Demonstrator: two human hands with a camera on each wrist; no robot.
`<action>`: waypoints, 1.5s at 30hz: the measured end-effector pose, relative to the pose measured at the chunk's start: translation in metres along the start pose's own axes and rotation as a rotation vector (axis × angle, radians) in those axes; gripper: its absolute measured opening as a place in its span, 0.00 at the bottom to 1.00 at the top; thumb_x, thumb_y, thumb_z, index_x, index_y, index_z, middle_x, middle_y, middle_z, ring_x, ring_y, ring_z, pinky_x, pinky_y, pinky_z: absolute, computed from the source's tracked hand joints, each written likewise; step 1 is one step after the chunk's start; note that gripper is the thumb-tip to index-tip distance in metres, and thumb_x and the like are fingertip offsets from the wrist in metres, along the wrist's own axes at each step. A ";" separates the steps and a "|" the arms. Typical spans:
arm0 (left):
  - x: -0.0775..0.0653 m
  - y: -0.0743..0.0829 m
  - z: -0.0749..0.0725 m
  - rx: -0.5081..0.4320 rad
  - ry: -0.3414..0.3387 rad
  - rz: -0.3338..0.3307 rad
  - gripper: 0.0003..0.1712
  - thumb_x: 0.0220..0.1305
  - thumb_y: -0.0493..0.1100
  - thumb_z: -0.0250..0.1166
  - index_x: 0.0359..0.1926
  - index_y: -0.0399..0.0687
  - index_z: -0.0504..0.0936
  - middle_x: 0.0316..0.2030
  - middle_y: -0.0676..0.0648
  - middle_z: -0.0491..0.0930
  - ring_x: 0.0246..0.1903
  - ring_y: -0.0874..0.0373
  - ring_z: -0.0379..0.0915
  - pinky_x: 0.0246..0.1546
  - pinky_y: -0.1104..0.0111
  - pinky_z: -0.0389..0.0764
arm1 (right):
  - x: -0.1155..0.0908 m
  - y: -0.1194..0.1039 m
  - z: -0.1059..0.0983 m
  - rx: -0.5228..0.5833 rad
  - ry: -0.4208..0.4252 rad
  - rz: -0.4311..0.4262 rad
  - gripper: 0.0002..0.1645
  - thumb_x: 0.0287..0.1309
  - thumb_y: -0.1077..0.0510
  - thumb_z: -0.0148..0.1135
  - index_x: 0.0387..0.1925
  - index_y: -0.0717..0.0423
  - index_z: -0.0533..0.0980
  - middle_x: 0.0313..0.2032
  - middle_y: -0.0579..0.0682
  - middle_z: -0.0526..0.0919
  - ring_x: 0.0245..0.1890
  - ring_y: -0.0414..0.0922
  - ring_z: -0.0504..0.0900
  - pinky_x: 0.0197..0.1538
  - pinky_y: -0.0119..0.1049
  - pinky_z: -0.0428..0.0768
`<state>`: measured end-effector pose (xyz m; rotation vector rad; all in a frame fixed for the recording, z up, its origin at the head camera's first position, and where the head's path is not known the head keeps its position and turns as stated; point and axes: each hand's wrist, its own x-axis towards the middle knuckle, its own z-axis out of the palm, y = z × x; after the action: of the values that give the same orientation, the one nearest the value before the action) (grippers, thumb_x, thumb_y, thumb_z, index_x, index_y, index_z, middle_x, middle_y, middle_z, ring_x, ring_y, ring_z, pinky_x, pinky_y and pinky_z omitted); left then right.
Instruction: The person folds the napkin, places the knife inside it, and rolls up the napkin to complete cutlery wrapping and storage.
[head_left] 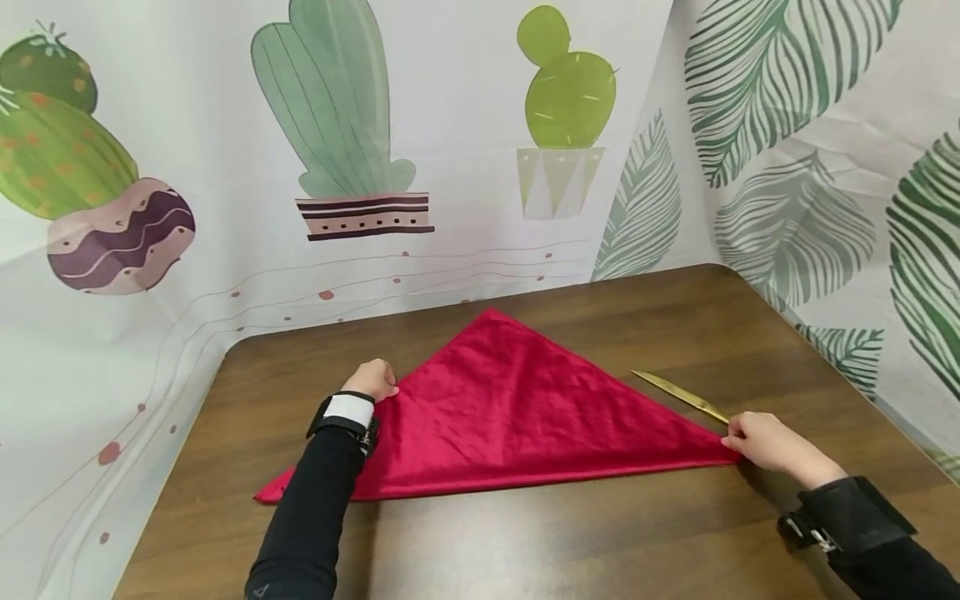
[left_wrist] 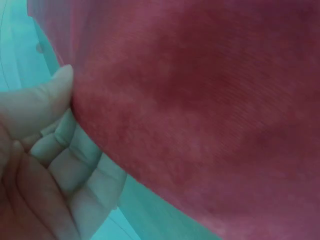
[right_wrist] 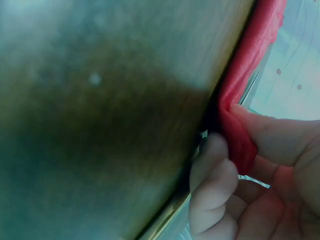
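A red satiny cloth (head_left: 510, 400), folded into a triangle, lies on the wooden table with its peak toward the wall. My left hand (head_left: 372, 380) pinches its left slanting edge between thumb and fingers; the left wrist view shows the thumb on top of the cloth (left_wrist: 190, 110) and the other fingers curled beneath. At the right corner my right hand (head_left: 768, 446) grips the cloth's tip. In the right wrist view the folded tip of the cloth (right_wrist: 243, 75) sits between thumb and fingers. A gold-coloured knife (head_left: 678, 393) lies just beyond the right hand, its near end hidden by it.
The brown wooden table (head_left: 525, 550) has rounded far corners. Behind it and along the right hangs a white backdrop (head_left: 465, 167) printed with cacti and leaves. Both wrists carry dark straps.
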<state>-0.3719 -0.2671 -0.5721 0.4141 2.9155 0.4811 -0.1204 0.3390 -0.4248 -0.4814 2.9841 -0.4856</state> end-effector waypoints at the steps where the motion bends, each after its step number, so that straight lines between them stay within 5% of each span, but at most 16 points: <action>1: -0.003 0.001 -0.002 0.008 -0.003 -0.039 0.12 0.43 0.49 0.69 0.25 0.46 0.79 0.25 0.46 0.78 0.28 0.51 0.72 0.29 0.62 0.72 | 0.003 0.000 0.000 -0.003 0.008 -0.007 0.17 0.46 0.65 0.59 0.11 0.53 0.64 0.13 0.41 0.61 0.15 0.38 0.59 0.21 0.32 0.60; 5: -0.029 0.021 -0.026 0.007 0.026 -0.095 0.09 0.39 0.47 0.71 0.18 0.50 0.79 0.20 0.50 0.76 0.23 0.55 0.71 0.25 0.65 0.71 | 0.018 0.000 -0.001 -0.021 0.034 -0.032 0.16 0.46 0.65 0.59 0.11 0.54 0.65 0.13 0.42 0.62 0.15 0.38 0.60 0.21 0.33 0.62; 8: -0.063 0.062 -0.059 -0.010 -0.014 -0.113 0.08 0.43 0.42 0.68 0.22 0.42 0.79 0.23 0.45 0.77 0.26 0.51 0.71 0.28 0.63 0.71 | 0.026 0.001 -0.002 -0.019 0.044 -0.028 0.15 0.45 0.66 0.60 0.11 0.55 0.65 0.13 0.42 0.64 0.15 0.39 0.61 0.21 0.34 0.63; 11: -0.081 0.085 -0.075 -0.025 -0.067 -0.140 0.10 0.48 0.41 0.65 0.28 0.37 0.79 0.28 0.40 0.78 0.31 0.47 0.72 0.34 0.59 0.71 | 0.031 0.004 -0.002 -0.018 0.054 -0.018 0.15 0.43 0.66 0.61 0.12 0.54 0.65 0.13 0.42 0.64 0.16 0.40 0.62 0.22 0.35 0.63; 13: -0.080 0.072 -0.068 -0.019 -0.052 -0.108 0.12 0.49 0.45 0.65 0.25 0.40 0.78 0.25 0.43 0.77 0.27 0.50 0.71 0.30 0.62 0.71 | 0.033 0.005 -0.003 -0.011 0.062 -0.013 0.16 0.42 0.66 0.61 0.12 0.54 0.64 0.13 0.42 0.64 0.16 0.40 0.63 0.22 0.35 0.64; 16: -0.061 0.015 -0.037 -0.074 -0.084 -0.043 0.19 0.45 0.60 0.66 0.21 0.49 0.77 0.19 0.50 0.74 0.20 0.57 0.67 0.20 0.66 0.68 | 0.033 0.006 -0.003 0.006 0.061 0.002 0.15 0.43 0.65 0.61 0.13 0.53 0.64 0.13 0.42 0.64 0.16 0.40 0.62 0.22 0.35 0.63; 18: -0.058 -0.007 -0.027 -0.105 -0.131 -0.028 0.22 0.44 0.63 0.65 0.20 0.50 0.76 0.17 0.52 0.71 0.17 0.59 0.65 0.17 0.68 0.65 | 0.033 0.006 -0.004 0.024 0.055 0.012 0.15 0.44 0.64 0.61 0.13 0.54 0.64 0.13 0.42 0.63 0.16 0.40 0.62 0.22 0.34 0.62; 20: -0.074 0.011 -0.042 -0.128 -0.200 -0.068 0.19 0.49 0.57 0.64 0.23 0.46 0.76 0.19 0.49 0.72 0.18 0.56 0.67 0.19 0.65 0.69 | 0.031 0.007 -0.005 0.034 0.048 0.017 0.15 0.45 0.63 0.61 0.13 0.53 0.64 0.13 0.42 0.63 0.16 0.39 0.61 0.22 0.34 0.61; 24: -0.136 0.099 -0.108 -0.111 -0.261 -0.130 0.10 0.55 0.39 0.61 0.25 0.35 0.75 0.17 0.48 0.70 0.17 0.60 0.64 0.23 0.67 0.69 | 0.029 0.008 -0.008 0.060 0.033 0.016 0.15 0.45 0.63 0.61 0.14 0.54 0.64 0.13 0.42 0.62 0.16 0.39 0.61 0.21 0.33 0.60; 26: -0.158 0.116 -0.126 -0.137 -0.274 -0.120 0.08 0.55 0.36 0.60 0.23 0.36 0.74 0.15 0.51 0.67 0.16 0.63 0.61 0.21 0.70 0.67 | 0.029 0.009 -0.010 0.071 0.020 0.003 0.13 0.44 0.63 0.61 0.14 0.54 0.65 0.13 0.41 0.64 0.16 0.39 0.61 0.22 0.34 0.61; 32: -0.178 0.100 -0.125 -0.159 -0.297 -0.067 0.07 0.53 0.34 0.60 0.20 0.38 0.74 0.15 0.53 0.68 0.18 0.61 0.65 0.21 0.69 0.67 | 0.027 0.012 -0.011 0.083 -0.005 0.004 0.12 0.40 0.65 0.62 0.15 0.55 0.66 0.14 0.42 0.66 0.17 0.40 0.62 0.22 0.34 0.61; 36: -0.183 0.104 -0.124 -0.039 -0.243 -0.068 0.07 0.52 0.36 0.61 0.21 0.41 0.74 0.16 0.52 0.69 0.18 0.60 0.66 0.22 0.68 0.67 | 0.026 0.010 -0.014 0.046 -0.013 0.034 0.12 0.41 0.63 0.62 0.15 0.55 0.66 0.14 0.43 0.65 0.17 0.40 0.62 0.22 0.35 0.61; 40: -0.189 0.124 -0.125 0.100 -0.191 -0.076 0.06 0.52 0.39 0.62 0.24 0.43 0.74 0.19 0.50 0.71 0.20 0.58 0.66 0.22 0.66 0.67 | 0.028 -0.011 -0.022 -0.036 0.044 0.058 0.09 0.42 0.61 0.60 0.18 0.57 0.68 0.18 0.47 0.69 0.19 0.43 0.67 0.22 0.38 0.65; 45: -0.192 0.179 -0.112 0.215 0.013 0.136 0.09 0.48 0.41 0.65 0.21 0.48 0.71 0.17 0.52 0.71 0.20 0.56 0.71 0.20 0.63 0.71 | 0.042 -0.072 -0.023 -0.105 0.180 -0.047 0.10 0.40 0.60 0.63 0.19 0.55 0.68 0.19 0.48 0.69 0.20 0.45 0.71 0.21 0.41 0.68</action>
<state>-0.1681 -0.1937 -0.3869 0.6430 2.9745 0.1865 -0.1420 0.2671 -0.3812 -0.5452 3.1901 -0.3964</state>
